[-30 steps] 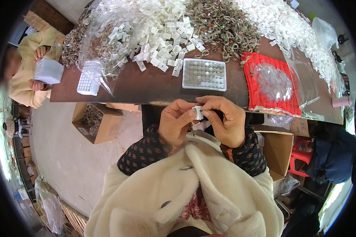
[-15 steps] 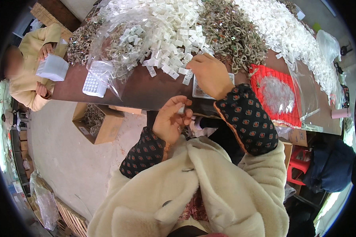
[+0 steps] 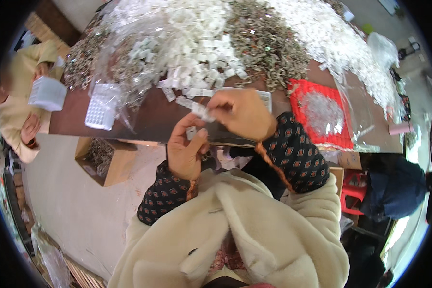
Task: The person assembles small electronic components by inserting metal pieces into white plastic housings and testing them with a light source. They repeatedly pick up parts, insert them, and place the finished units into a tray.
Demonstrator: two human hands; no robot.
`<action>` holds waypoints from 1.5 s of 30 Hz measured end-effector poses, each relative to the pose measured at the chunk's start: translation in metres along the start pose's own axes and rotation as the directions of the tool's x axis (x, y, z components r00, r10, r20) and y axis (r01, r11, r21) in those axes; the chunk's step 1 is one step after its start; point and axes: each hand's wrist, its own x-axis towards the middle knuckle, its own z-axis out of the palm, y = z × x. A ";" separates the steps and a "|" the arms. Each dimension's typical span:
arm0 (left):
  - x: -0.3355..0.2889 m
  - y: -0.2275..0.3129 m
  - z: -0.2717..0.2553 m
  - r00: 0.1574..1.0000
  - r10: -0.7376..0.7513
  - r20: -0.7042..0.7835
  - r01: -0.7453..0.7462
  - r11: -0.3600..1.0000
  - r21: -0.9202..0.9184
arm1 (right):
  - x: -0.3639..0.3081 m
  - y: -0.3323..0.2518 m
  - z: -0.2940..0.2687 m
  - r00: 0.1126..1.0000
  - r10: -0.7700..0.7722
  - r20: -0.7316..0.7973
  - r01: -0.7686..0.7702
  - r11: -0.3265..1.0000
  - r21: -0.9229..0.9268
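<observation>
My left hand (image 3: 185, 151) is raised just off the table's front edge, its fingers curled around a small white plastic piece (image 3: 191, 133). My right hand (image 3: 245, 115) reaches across from the right, thumb and fingertips pinched on another white plastic piece (image 3: 202, 113). The two hands meet at this second piece; which fingers of the left hand touch it I cannot tell, as it is blurred. Partly hidden behind my right hand lies a shallow clear tray (image 3: 265, 100). A heap of white plastic pieces (image 3: 197, 57) spreads just beyond my hands.
Piles of grey-brown small parts (image 3: 269, 48) and more white pieces (image 3: 331, 43) cover the table. On the right lies a red cloth (image 3: 300, 103) with clear bits. A white dimpled tray (image 3: 100, 108) is at left. A co-worker's hand (image 3: 31, 126) is near stacked white trays (image 3: 48, 93). An open carton (image 3: 115, 165) stands below.
My right hand has come back from the heap toward my left hand, now with a white piece in its fingertips. The left hand has turned and shifted slightly left. The whole view has shifted a little.
</observation>
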 end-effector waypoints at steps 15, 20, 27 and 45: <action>-0.011 -0.011 0.013 0.937 -0.309 0.165 0.323 0.944 -0.068 | -0.116 0.106 -0.124 0.981 0.031 -0.191 -0.157 0.709 -0.688; -0.013 -0.013 0.016 0.937 -0.301 0.177 0.314 0.948 -0.048 | -0.116 0.123 -0.130 0.991 0.001 -0.131 -0.083 0.774 -0.628; -0.014 -0.012 0.021 0.932 -0.304 0.199 0.321 0.946 -0.054 | -0.090 0.089 -0.134 0.882 0.001 -0.471 -0.076 0.987 -0.142; -0.015 -0.002 0.041 0.937 -0.181 0.299 0.195 0.981 -0.019 | -0.092 -0.026 -0.023 0.923 -0.205 -0.326 0.129 0.962 -0.240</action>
